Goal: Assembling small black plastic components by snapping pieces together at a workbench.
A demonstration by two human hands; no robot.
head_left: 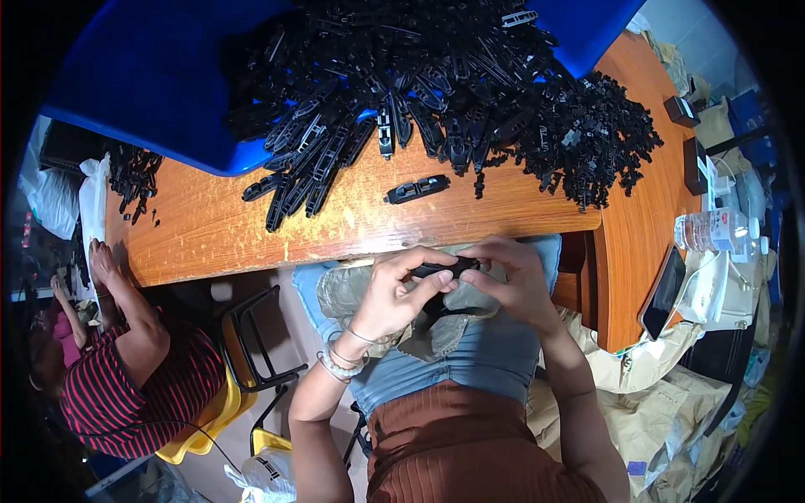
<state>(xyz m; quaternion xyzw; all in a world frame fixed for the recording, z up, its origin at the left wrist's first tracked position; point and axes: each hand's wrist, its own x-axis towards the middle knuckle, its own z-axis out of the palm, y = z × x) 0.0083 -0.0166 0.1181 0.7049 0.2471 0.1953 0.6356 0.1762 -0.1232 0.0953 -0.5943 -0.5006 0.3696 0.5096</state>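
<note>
left hand (399, 289) and right hand (510, 270) pinch opposite ends of 1 slim black part (458, 267), on the wearer's side of the tabletop (369, 225) (its long axis runs roughly side to side, between both).

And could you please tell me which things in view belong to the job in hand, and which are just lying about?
Likely the job:
held part, between left hand and right hand
long black pieces
small black pieces
blue bin

Seemingly lying about:
phone
bottle
brown paper
</note>
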